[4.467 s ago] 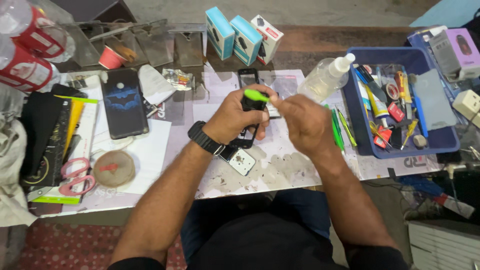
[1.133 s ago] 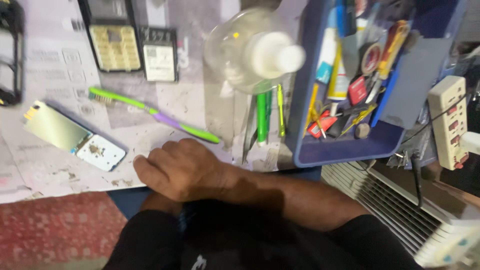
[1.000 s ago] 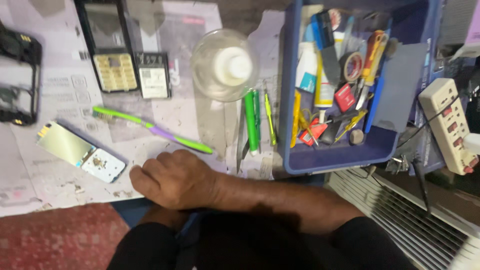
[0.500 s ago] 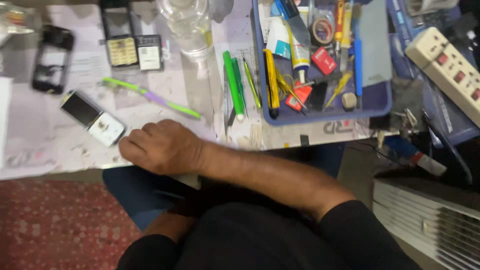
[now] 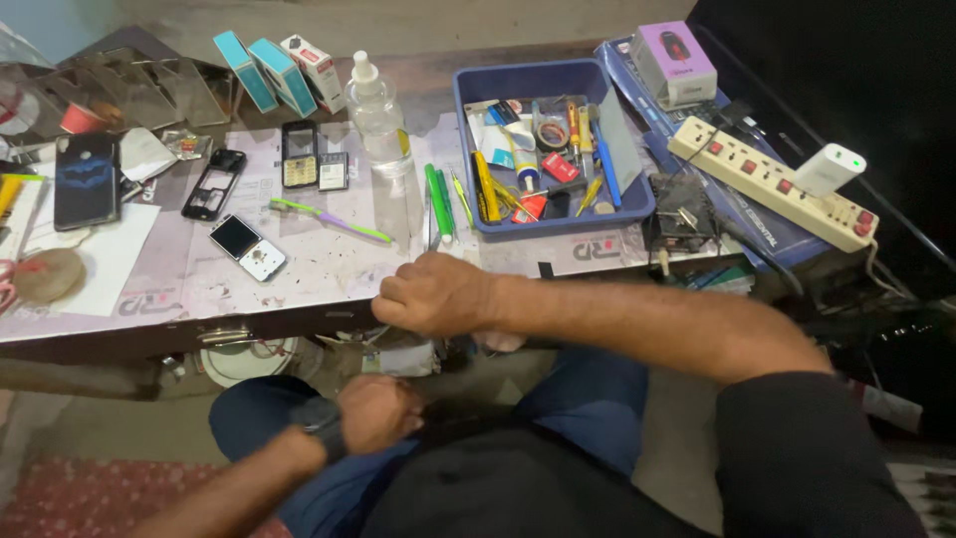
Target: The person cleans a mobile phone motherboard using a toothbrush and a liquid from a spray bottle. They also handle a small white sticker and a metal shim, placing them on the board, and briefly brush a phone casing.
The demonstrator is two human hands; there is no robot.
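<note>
At bench [image 5: 299, 284] edge: right hand [image 5: 433, 294] fisted, resting; left hand [image 5: 378, 413] below, fingers curled, grip unclear.

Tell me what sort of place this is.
Most likely a phone repair bench: an opened phone and bare phone frame lie on the worktable, beside a blue tray of small tools and a power strip.

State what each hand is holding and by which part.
Right hand rests as a loose fist on the table edge; nothing visible in it. Left hand lies at the lap; any hold cannot be told.
</note>
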